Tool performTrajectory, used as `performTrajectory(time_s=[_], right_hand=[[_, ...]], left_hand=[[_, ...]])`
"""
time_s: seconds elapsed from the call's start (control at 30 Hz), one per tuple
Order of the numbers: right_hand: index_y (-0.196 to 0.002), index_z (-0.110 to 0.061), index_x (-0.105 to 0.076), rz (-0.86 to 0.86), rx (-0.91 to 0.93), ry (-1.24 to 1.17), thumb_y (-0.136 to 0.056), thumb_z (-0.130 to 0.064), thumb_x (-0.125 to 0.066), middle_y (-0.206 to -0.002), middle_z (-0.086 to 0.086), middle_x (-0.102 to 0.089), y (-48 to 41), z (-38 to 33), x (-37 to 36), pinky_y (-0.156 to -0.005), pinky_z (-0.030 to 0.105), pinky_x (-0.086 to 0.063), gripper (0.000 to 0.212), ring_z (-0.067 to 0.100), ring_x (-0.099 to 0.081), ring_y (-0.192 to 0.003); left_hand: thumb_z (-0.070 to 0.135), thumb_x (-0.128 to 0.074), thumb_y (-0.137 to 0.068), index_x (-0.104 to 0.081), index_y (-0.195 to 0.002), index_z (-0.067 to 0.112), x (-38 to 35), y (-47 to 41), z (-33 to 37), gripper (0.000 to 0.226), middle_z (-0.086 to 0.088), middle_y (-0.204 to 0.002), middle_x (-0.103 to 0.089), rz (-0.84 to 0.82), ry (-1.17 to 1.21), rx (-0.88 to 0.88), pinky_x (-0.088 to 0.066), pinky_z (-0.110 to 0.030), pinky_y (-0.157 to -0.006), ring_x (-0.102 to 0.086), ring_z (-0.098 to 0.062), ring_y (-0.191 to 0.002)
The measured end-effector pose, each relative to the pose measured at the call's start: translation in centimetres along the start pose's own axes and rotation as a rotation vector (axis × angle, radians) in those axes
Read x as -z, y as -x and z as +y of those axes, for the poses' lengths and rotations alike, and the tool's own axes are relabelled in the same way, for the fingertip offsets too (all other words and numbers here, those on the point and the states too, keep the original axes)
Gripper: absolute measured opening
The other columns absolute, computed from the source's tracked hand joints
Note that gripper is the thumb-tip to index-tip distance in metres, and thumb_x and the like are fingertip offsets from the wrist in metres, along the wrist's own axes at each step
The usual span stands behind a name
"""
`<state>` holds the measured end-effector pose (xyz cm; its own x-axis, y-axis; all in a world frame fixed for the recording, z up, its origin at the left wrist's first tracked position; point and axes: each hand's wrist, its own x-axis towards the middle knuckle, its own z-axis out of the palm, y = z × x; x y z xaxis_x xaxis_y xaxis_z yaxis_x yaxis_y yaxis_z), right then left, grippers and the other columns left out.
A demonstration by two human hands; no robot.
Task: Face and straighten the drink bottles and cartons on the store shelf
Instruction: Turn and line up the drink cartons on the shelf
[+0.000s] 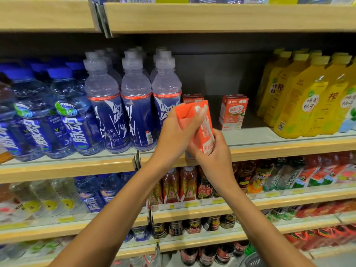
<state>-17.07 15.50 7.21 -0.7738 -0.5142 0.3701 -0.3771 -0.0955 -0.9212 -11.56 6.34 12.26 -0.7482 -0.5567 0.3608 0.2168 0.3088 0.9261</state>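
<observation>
Light wood-look edging fronts the shelf. The blue-labelled bottles are clear glossy plastic. The red carton looks like smooth coated paperboard.

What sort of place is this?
Probably a shop's drinks aisle: stacked shelves hold rows of blue-labelled bottles and yellow bottles, with yellow price tags on a lower shelf edge. The left hand and right hand hold a red carton.

脉动 on blue bottles, 酸酸乳 on carton

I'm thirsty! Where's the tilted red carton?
Mid head view: the red carton sits in the left hand and right hand, between blue bottles and a standing carton.
</observation>
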Motion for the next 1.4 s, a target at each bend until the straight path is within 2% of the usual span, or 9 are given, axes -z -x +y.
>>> performTrajectory(time_s=[0.13,0.33,0.47,0.73,0.83,0.97,1.1,1.3,1.4], right_hand=[[-0.133,-0.021,-0.037,0.008,0.024,0.040,-0.071,-0.048,-0.071,-0.119,-0.004,-0.056,0.4,-0.2,-0.8,-0.078,0.010,-0.051,0.075,0.003,-0.058,-0.104],[-0.130,-0.024,-0.044,-0.118,-0.043,-0.167,-0.070,-0.054,-0.064,-0.116,-0.009,-0.061,-0.2,-0.8,1.0,-0.078,0.013,-0.052,0.070,-0.002,-0.062,-0.102],[-0.123,-0.022,-0.054,-0.250,-0.155,-0.255,-0.066,-0.055,-0.071,-0.111,-0.002,-0.069,-0.9,-0.8,1.4,-0.089,0.030,-0.054,0.068,0.011,-0.067,-0.102],[-0.119,-0.018,-0.057,-0.138,-0.042,-0.172,-0.070,-0.048,-0.068,-0.102,-0.005,-0.070,-0.8,-0.6,0.8,-0.072,0.014,-0.053,0.058,0.004,-0.068,-0.093],[-0.118,-0.015,-0.055,-0.029,0.042,-0.048,-0.071,-0.048,-0.066,-0.099,-0.009,-0.065,-0.9,-0.8,0.6,-0.072,0.012,-0.051,0.058,-0.003,-0.064,-0.090],[-0.114,-0.016,-0.050,0.081,0.161,0.057,-0.080,-0.031,-0.070,-0.093,-0.017,-0.059,-0.6,-0.6,-0.2,-0.066,0.002,-0.043,0.042,-0.014,-0.058,-0.085],[-0.119,-0.027,-0.041,0.090,0.224,0.074,-0.083,-0.019,-0.071,-0.105,-0.025,-0.053,-0.3,-0.4,-0.9,-0.074,-0.002,-0.041,0.047,-0.021,-0.052,-0.096],[-0.124,-0.028,-0.047,-0.145,0.116,-0.066,-0.077,-0.041,-0.073,-0.106,-0.018,-0.063,-1.0,-0.6,0.9,-0.077,0.009,-0.049,0.055,-0.005,-0.060,-0.101],[-0.125,-0.034,-0.047,-0.272,-0.024,-0.141,-0.072,-0.050,-0.069,-0.120,-0.012,-0.062,-1.6,-0.4,2.1,-0.091,0.023,-0.051,0.059,0.003,-0.060,-0.111]], left_hand=[[0.039,-0.061,-0.088,-0.042,-0.112,0.028,-1.0,-0.1,0.2,0.033,0.018,-0.096,-0.056,0.123,0.028,0.030,-0.047,-0.004,-0.057,-0.061,0.012,-0.075],[0.037,-0.058,-0.090,-0.052,-0.119,0.011,1.1,-0.7,0.8,0.039,-0.004,-0.106,-0.068,0.015,0.034,0.010,-0.058,-0.027,-0.078,-0.070,-0.014,-0.091],[0.041,-0.056,-0.085,-0.055,-0.117,0.010,1.8,-0.9,0.8,0.044,-0.003,-0.102,-0.071,-0.087,0.074,0.032,-0.058,-0.029,-0.078,-0.071,-0.017,-0.090],[0.034,-0.052,-0.092,-0.055,-0.116,0.012,1.8,-0.8,0.0,0.033,0.000,-0.105,-0.068,-0.028,-0.021,0.006,-0.055,-0.018,-0.072,-0.070,-0.008,-0.091],[0.040,-0.053,-0.092,-0.053,-0.123,0.014,1.2,-0.2,0.0,0.040,0.005,-0.110,-0.066,0.058,-0.122,-0.050,-0.054,-0.019,-0.081,-0.066,-0.004,-0.098],[0.063,-0.055,-0.070,-0.042,-0.116,0.028,-0.6,0.7,0.6,0.059,0.020,-0.095,-0.059,0.119,-0.142,-0.064,-0.050,-0.008,-0.066,-0.062,0.012,-0.082],[0.049,-0.069,-0.077,-0.033,-0.120,0.024,-1.5,0.0,0.8,0.061,0.019,-0.097,-0.053,0.202,-0.146,-0.004,-0.049,-0.010,-0.064,-0.060,0.004,-0.083],[0.036,-0.068,-0.085,-0.050,-0.118,0.016,0.5,-0.7,0.8,0.043,0.007,-0.101,-0.065,0.075,-0.077,0.027,-0.055,-0.014,-0.066,-0.068,-0.008,-0.089],[0.040,-0.065,-0.082,-0.053,-0.124,0.009,1.4,-1.1,1.0,0.053,-0.004,-0.110,-0.068,-0.062,-0.025,0.025,-0.055,-0.026,-0.082,-0.067,-0.016,-0.100]])
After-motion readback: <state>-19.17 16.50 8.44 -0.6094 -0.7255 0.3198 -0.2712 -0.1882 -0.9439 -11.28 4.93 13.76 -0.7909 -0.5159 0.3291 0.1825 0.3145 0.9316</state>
